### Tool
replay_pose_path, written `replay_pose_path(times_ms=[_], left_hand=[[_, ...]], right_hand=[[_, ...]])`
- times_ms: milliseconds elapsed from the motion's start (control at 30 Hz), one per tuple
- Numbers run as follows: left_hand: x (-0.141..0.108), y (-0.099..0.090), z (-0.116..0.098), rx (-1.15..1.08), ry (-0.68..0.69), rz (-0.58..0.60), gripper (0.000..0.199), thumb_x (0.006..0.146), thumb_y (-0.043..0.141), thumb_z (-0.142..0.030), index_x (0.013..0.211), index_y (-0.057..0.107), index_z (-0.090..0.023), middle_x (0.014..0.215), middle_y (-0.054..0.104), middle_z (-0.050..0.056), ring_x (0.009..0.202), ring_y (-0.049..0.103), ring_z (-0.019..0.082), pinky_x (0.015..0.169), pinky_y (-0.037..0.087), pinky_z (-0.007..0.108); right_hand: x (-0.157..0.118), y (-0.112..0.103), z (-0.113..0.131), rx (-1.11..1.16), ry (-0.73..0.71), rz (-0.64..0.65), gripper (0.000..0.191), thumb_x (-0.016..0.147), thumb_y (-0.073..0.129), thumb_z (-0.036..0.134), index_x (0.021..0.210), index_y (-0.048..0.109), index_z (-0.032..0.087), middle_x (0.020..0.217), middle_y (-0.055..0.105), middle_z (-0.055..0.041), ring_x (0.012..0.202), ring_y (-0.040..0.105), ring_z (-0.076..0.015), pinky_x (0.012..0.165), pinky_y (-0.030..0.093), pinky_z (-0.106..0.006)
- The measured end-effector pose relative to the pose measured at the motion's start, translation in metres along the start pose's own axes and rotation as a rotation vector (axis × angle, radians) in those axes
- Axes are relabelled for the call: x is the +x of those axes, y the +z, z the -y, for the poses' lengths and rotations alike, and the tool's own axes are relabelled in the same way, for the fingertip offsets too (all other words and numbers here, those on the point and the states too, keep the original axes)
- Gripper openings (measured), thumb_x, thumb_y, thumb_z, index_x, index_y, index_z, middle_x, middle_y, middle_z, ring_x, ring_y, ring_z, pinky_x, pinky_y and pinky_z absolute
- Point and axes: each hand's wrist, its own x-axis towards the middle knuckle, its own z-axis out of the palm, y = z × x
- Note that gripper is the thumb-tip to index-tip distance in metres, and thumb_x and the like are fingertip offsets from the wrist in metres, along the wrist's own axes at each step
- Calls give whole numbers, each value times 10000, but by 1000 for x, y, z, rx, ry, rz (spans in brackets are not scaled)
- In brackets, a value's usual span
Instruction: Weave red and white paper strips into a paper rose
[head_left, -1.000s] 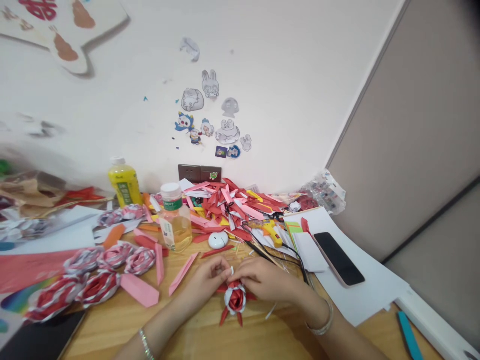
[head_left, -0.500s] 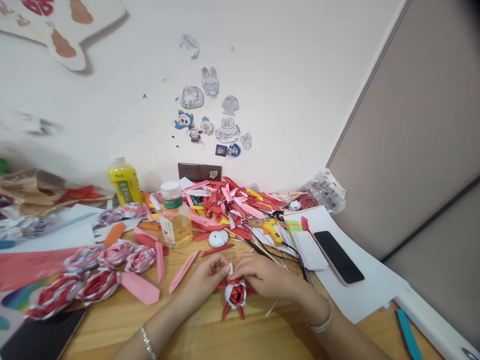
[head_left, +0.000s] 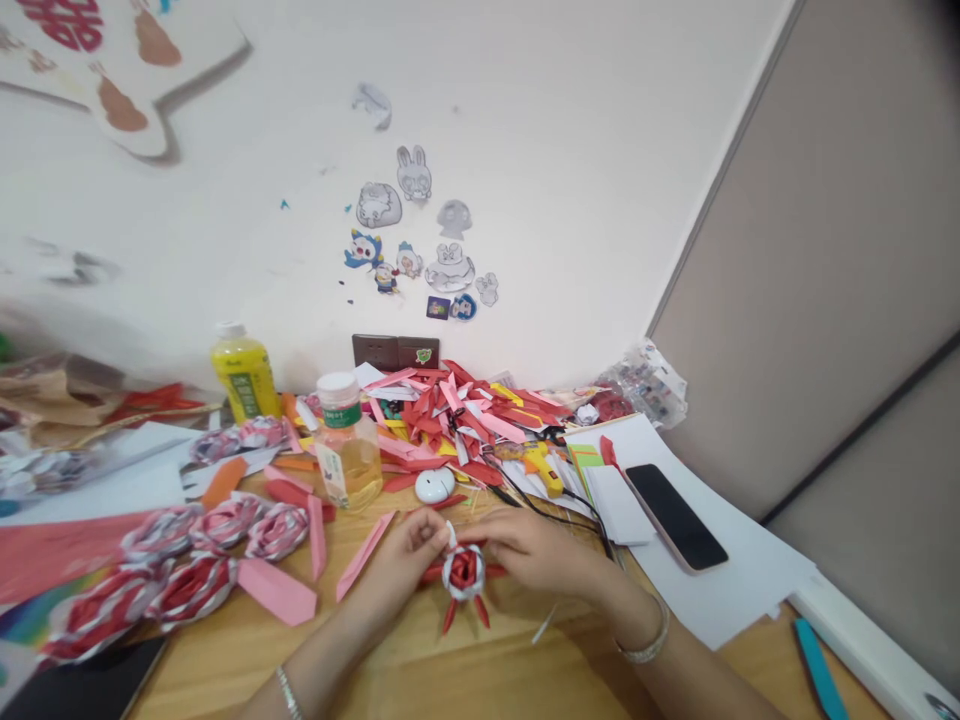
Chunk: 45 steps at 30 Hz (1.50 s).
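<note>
A paper rose point(head_left: 465, 573) of red and white folded strips lies low over the wooden table, with red strip ends sticking out below and to the sides. My left hand point(head_left: 409, 550) is closed at its upper left, thumb and finger pinching a white paper strip point(head_left: 451, 535) that rises from the rose. On the other side, my right hand point(head_left: 525, 548) has its fingers bent against the rose's upper right edge, over a red strip. What lies under those right fingertips is partly hidden. A white earbud case point(head_left: 435, 486) is just beyond both hands.
A heap of folded paper strips point(head_left: 480, 415) lies against the wall beside a yellow glue gun point(head_left: 546, 468) with its cord. Two bottles, one a drink bottle point(head_left: 349, 450), stand left. Several finished paper roses point(head_left: 199, 590) lie at left; a phone point(head_left: 676, 517) rests on paper at right.
The view has shifted slightly. The white strip at the top of the rose now curls over toward the left hand, and the right fingers have moved slightly apart from the left ones.
</note>
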Motion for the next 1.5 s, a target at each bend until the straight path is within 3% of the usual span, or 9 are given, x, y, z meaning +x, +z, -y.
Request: replay_pose_path(times_ms=[67, 133, 333, 533, 733, 900, 1067, 1300, 1500], left_hand=[[0, -1, -4, -34, 5, -52, 304, 741, 587, -455, 685, 476, -177, 612, 524, -41, 553, 474, 108, 543, 398, 223], [1, -1, -6, -51, 18, -95, 314, 742, 577, -473, 700, 475, -179, 629, 536, -35, 561, 486, 113, 552, 414, 232], [1, 4, -7, -21, 67, -165, 314, 690, 641, -464, 650, 527, -174, 606, 565, -31, 587, 529, 136, 577, 433, 238], [-1, 7, -5, 31, 110, -165, 254, 674, 659, -406, 630, 560, -177, 620, 600, -14, 627, 565, 157, 633, 457, 261], [-6, 8, -8, 0, 141, -51, 182, 661, 616, -241, 831, 620, -176, 815, 693, 48, 800, 649, 218, 748, 509, 329], [-12, 8, -10, 235, 228, -100, 247, 708, 569, -215, 920, 692, -188, 1001, 705, 85, 959, 629, 245, 871, 481, 374], [-10, 9, -4, 364, 326, -199, 188, 705, 620, -271, 848, 715, -194, 937, 721, 91, 910, 645, 254, 845, 495, 400], [-10, 10, -4, 392, 394, -200, 134, 716, 629, -277, 798, 695, -194, 867, 706, 77, 845, 645, 235, 783, 502, 368], [-9, 12, -1, 299, 373, -182, 80, 728, 617, -262, 723, 624, -182, 819, 649, 64, 821, 621, 223, 753, 486, 329]], right_hand=[[1, -2, -6, 138, 154, -208, 373, 843, 444, 134, 1177, 566, 246, 1188, 577, -43, 1091, 511, -178, 940, 375, -324], [3, -1, -14, 315, 288, -391, 305, 851, 483, 228, 1141, 579, 217, 1163, 591, -65, 1060, 541, -201, 909, 409, -347], [7, 12, -27, 538, 336, -347, 314, 800, 572, 433, 873, 665, 142, 852, 666, -71, 817, 615, -201, 750, 466, -328], [8, 21, -29, 710, 401, -366, 311, 632, 743, 351, 832, 631, 142, 778, 646, -43, 712, 603, -155, 676, 451, -277], [7, 20, -12, 466, 323, -378, 121, 684, 664, 205, 789, 629, 159, 767, 639, -18, 714, 594, -153, 663, 451, -262], [7, 18, 6, 201, 289, -420, 75, 705, 633, 151, 774, 635, 182, 767, 633, 7, 736, 581, -145, 681, 437, -244], [7, 20, 6, 104, 285, -425, 84, 711, 646, 138, 773, 622, 189, 773, 627, 17, 754, 570, -143, 687, 418, -238], [5, 23, 7, 95, 252, -445, 59, 736, 626, 134, 743, 602, 188, 766, 598, 27, 741, 553, -127, 686, 401, -225], [5, 24, 3, 135, 266, -447, 60, 717, 654, 178, 759, 615, 196, 777, 608, 17, 755, 559, -144, 694, 405, -239]])
